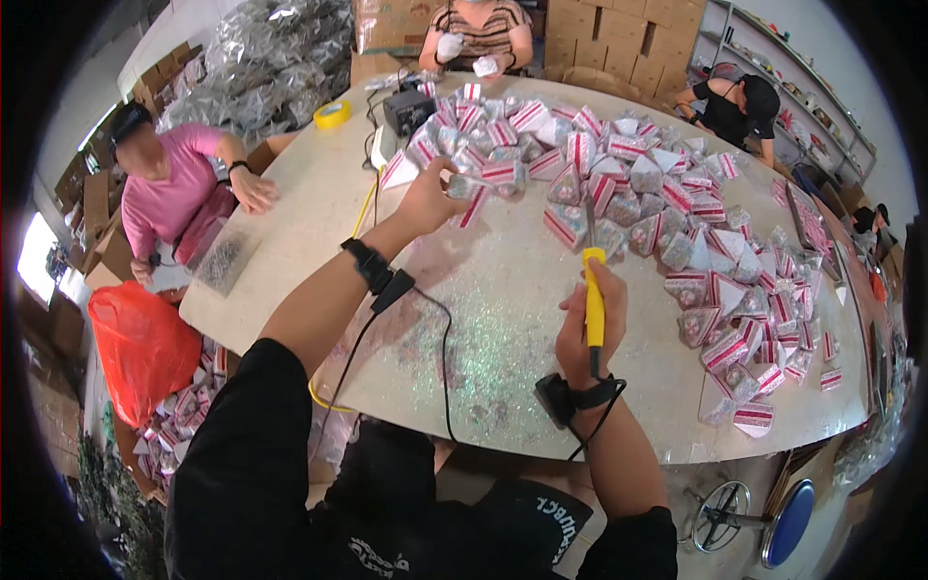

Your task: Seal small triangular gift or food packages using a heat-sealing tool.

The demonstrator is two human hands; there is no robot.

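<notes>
My left hand (430, 201) reaches over the table, its thumb and fingers curled on the edge of a small clear packet (473, 200) with a pink-and-white card top. My right hand (592, 314) grips the yellow handle of a soldering iron (594, 290). The iron's thin metal shaft points away from me into a heap of similar packets (619, 174). Its tip is hard to make out among them. Both my wrists wear black straps with small boxes and cords.
Shiny glitter flakes (493, 367) lie scattered on the table (319, 208). Yellow tape (332, 115), a black adapter (409, 111) and a white power strip (385, 145) sit at the far left. Co-workers sit around the table. A red bag (130, 348) and a blue stool (788, 522) stand beside it.
</notes>
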